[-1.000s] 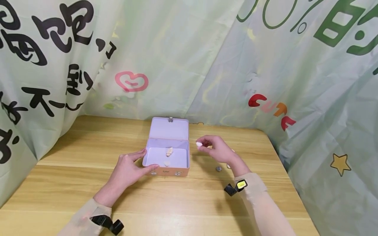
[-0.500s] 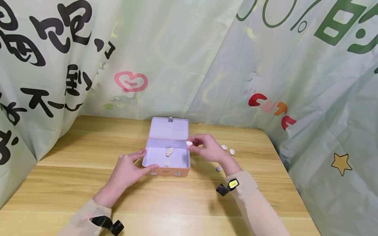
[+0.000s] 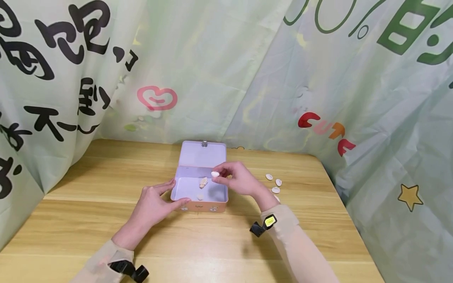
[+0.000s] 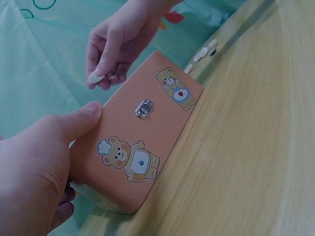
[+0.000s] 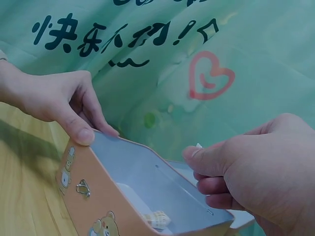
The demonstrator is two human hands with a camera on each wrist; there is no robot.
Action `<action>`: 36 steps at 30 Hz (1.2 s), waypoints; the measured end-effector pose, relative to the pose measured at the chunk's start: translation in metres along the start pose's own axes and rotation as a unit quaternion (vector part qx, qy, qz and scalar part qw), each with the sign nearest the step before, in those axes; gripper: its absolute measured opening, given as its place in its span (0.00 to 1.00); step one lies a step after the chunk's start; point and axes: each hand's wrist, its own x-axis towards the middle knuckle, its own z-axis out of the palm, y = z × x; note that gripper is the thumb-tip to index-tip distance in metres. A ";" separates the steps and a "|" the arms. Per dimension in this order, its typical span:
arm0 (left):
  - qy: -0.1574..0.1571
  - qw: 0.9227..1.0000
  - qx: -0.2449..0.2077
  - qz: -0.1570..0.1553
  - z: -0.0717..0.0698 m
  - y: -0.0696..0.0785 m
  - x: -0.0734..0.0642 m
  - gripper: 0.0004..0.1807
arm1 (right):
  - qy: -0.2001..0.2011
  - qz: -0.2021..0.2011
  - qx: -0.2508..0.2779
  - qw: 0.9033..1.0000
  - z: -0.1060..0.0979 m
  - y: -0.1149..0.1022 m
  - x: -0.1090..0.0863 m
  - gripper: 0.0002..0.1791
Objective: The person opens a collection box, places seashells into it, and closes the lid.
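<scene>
An orange tin box (image 3: 199, 206) with a lavender inside stands on the table, its hinged lid (image 3: 203, 154) tipped back. My left hand (image 3: 152, 204) holds the box at its left end, thumb on the front wall and fingers at the side. Above the box's right half, my right hand (image 3: 237, 179) pinches a small white seashell (image 3: 215, 174) between thumb and fingers. Inside the box lie a ridged, spiral-looking shell (image 3: 203, 182) and a small pale piece (image 3: 200, 197), hard to make out. Bear pictures and a metal clasp (image 4: 144, 109) show on the box front in the left wrist view.
Several small white shells (image 3: 269, 177) lie on the wooden table (image 3: 212, 247) right of the box, one partly behind my right wrist. A dark one (image 4: 212, 52) shows among them in the left wrist view. A printed curtain (image 3: 219, 78) hangs behind the table.
My right hand has moved left with the white shell, from beside the box to over its inside. More of the shells on the table have come into view. The left hand stays put.
</scene>
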 end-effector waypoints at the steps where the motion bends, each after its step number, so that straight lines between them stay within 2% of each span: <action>1: 0.000 1.000 0.001 0.000 0.000 0.000 0.000 0.48 | -0.002 0.001 0.000 1.000 0.001 0.000 0.001 0.14; 13: -0.003 1.000 -0.002 0.001 -0.001 0.002 -0.001 0.49 | -0.018 -0.005 -0.003 1.000 0.014 -0.002 0.013 0.10; 22: 0.011 1.000 -0.007 0.028 -0.001 -0.002 0.000 0.48 | -0.033 -0.019 0.002 0.999 0.023 -0.001 0.022 0.11; 36: 0.006 1.000 -0.009 0.020 0.000 -0.002 0.001 0.48 | -0.058 -0.006 0.004 0.998 0.033 0.003 0.027 0.10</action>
